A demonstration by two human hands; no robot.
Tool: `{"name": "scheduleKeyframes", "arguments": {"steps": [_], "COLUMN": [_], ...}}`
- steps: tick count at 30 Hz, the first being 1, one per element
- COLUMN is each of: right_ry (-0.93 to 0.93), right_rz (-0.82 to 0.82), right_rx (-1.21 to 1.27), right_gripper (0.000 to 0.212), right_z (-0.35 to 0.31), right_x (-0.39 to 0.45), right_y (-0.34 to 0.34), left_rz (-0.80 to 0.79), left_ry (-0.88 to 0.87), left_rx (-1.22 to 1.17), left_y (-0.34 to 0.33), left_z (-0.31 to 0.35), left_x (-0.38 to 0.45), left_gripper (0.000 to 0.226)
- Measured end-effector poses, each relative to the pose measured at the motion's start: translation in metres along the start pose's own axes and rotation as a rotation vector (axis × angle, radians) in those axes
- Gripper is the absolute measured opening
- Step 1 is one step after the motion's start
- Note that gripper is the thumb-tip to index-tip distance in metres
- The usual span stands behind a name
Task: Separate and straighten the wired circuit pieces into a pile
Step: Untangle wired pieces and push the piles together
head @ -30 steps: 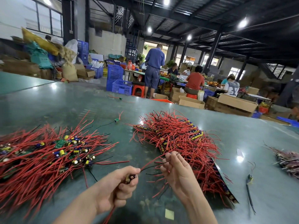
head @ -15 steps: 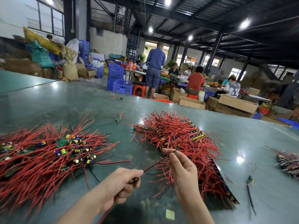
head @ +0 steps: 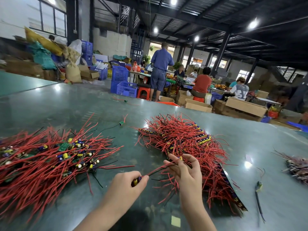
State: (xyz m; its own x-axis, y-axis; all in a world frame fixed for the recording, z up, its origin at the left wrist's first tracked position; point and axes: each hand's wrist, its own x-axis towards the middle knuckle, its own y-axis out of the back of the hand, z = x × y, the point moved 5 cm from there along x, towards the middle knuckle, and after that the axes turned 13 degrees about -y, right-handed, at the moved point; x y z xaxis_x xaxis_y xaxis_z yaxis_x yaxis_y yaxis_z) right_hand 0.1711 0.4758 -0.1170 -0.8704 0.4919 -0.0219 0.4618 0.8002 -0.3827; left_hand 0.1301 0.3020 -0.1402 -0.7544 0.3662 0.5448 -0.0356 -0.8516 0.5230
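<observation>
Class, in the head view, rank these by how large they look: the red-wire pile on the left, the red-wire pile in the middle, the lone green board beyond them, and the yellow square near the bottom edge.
1. Left pile
2. Middle pile; close, and the left pile is cut off by the frame, so unsure.
3. Yellow square
4. Lone green board; it lies farther away, so this order is unsure.

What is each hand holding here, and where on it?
One wired circuit piece: left hand pinches its component end, right hand fingers hold its red wire.

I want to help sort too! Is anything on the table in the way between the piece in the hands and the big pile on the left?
Nothing visible blocks it. The left hand and right hand hold the wired piece; only bare table separates it from the left pile.
</observation>
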Motion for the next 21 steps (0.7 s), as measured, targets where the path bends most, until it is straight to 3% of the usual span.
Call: {"name": "scheduleKeyframes", "arguments": {"steps": [6, 13, 21], "right_ry": [-0.067, -0.463, -0.42], "right_rz": [-0.023, -0.184, -0.228], "right_rx": [0.061, 0.333, 0.282], "right_gripper": [0.024, 0.017, 0.02], "right_z": [0.0, 0.004, 0.01], "right_x": [0.002, 0.0, 0.002], "right_y": [0.002, -0.006, -0.009], "left_rz": [0.0, -0.209, -0.226], "left_ry": [-0.032, -0.175, -0.182], "left_rx": [0.064, 0.0, 0.144], "left_y": [0.0, 0.024, 0.026], "left_z": [-0.006, -0.014, -0.022], "left_x": [-0.001, 0.014, 0.011], "left_gripper": [0.041, 0.038, 0.036]}}
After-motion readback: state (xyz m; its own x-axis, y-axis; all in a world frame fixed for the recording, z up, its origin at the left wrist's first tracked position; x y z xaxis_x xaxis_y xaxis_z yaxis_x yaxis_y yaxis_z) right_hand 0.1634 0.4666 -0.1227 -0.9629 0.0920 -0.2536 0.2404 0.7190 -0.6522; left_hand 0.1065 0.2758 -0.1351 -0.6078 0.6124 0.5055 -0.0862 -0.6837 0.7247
